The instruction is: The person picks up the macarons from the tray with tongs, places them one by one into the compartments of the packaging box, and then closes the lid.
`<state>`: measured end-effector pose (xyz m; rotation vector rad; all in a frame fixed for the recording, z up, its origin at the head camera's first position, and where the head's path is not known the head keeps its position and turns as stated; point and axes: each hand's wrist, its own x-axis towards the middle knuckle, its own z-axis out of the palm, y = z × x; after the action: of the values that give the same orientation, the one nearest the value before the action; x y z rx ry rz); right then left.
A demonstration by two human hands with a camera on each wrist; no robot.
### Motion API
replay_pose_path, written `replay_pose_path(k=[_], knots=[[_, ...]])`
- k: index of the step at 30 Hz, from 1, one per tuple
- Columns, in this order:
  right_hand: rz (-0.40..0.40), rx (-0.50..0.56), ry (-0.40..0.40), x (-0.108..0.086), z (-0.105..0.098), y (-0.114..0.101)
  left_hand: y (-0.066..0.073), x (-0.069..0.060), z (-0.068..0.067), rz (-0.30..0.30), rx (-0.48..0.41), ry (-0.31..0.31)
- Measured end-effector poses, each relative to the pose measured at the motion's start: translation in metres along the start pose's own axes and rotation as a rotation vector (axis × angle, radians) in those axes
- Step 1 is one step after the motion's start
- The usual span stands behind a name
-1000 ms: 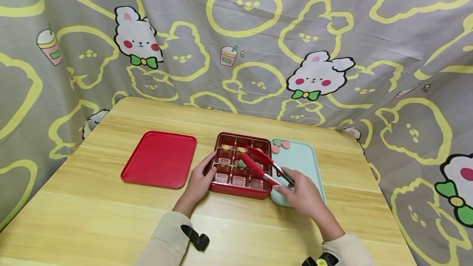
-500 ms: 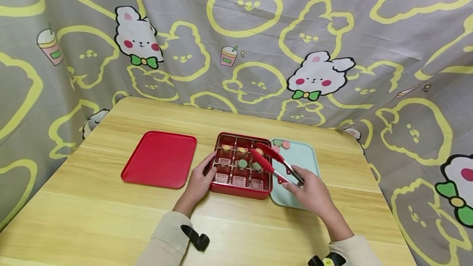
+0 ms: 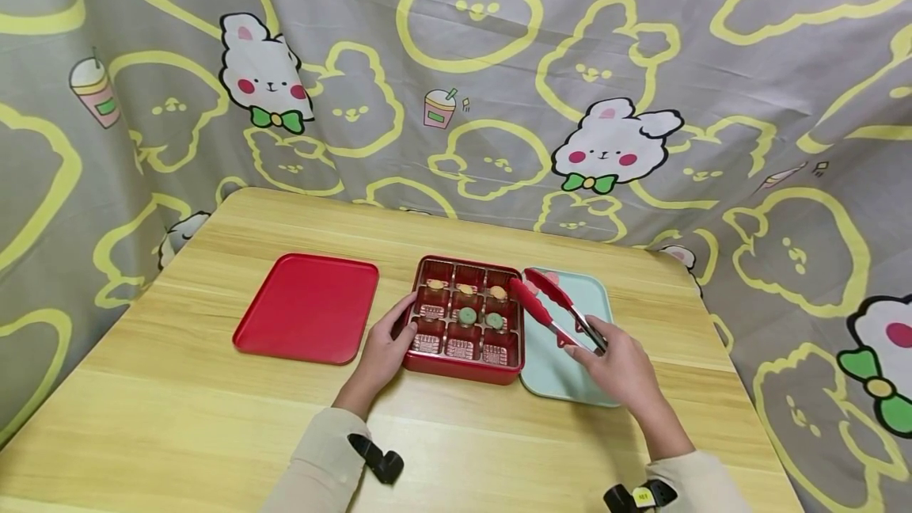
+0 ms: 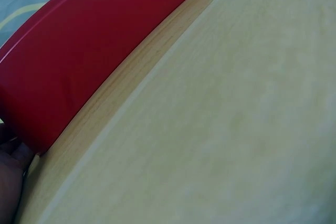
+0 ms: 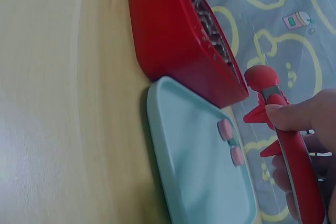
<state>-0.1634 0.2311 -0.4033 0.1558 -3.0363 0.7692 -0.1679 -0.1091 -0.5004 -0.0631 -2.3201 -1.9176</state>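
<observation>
My left hand point(image 3: 381, 351) grips the left side of a red box point(image 3: 463, 371), its thumb at the rim. Inside sits a clear divided insert. Yellowish pieces point(image 3: 498, 292) lie in the back row's compartments, and two round green pieces point(image 3: 467, 315) are in the middle and right compartments of the middle row. My right hand point(image 3: 621, 364) holds red-tipped tongs point(image 3: 533, 303), spread apart with nothing visible between the tips. They hover over the left part of a pale blue tray point(image 3: 570, 378). In the right wrist view, pink pieces point(image 5: 224, 129) and a mostly hidden green one lie on that tray.
A flat red lid point(image 3: 309, 309) lies left of the box on the wooden table point(image 3: 456, 442). The tray stands against the box's right side. A patterned curtain point(image 3: 484, 85) hangs behind the table.
The right hand has drawn the tongs rightward from above the box to above the tray. Both green pieces in the box now show uncovered. The left hand and box have not moved.
</observation>
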Motion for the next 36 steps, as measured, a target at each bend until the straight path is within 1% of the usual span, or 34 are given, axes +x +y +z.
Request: replay_pose_path(k=[3, 6, 18, 27, 36], knots=[[0.015, -0.017, -0.001, 0.001, 0.000, 0.004, -0.006, 0.001, 0.001, 0.015, 0.025, 0.010], [0.028, -0.023, -0.001, 0.002, 0.000, 0.007, -0.007, 0.002, 0.001, 0.019, 0.023, 0.013], [0.073, -0.027, -0.001, 0.012, 0.003, 0.020, -0.009, 0.002, 0.001, 0.026, 0.037, 0.004], [0.133, -0.047, -0.036, 0.023, 0.004, 0.028, -0.009, 0.002, 0.001, 0.039, 0.036, 0.011], [0.141, -0.077, -0.058, 0.030, 0.006, 0.034, -0.008, 0.002, 0.001, 0.036, 0.019, 0.007]])
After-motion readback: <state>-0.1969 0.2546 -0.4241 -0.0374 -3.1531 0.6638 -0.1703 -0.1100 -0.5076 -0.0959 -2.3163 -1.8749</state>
